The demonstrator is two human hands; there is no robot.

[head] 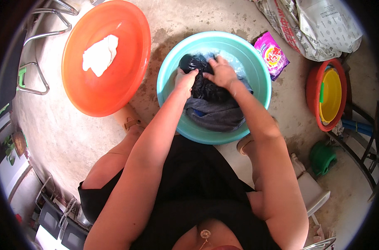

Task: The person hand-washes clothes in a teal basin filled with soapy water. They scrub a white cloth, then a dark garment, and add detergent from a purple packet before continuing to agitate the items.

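Note:
In front of me on the floor stands a turquoise plastic basin (261, 93) with sudsy water (234, 62). Wet black cloth (205, 87) lies in it, beside and partly over a dark grey garment (220, 115). My left hand (185, 82) grips the left edge of the black cloth, thumb on top. Against the upper right part of that cloth is my right hand (221, 71), its fingers spread and slightly blurred; its fingertips are partly in the suds. Left of the basin is an orange basin (95, 97) holding a white cloth (101, 55).
A purple detergent bag (271, 56) lies just right of the turquoise basin. Large printed plastic sacks (327, 28) are at the upper right, above a red basin (311, 93) with a yellow one (331, 95) inside. Metal chair legs (49, 34) stand at the left.

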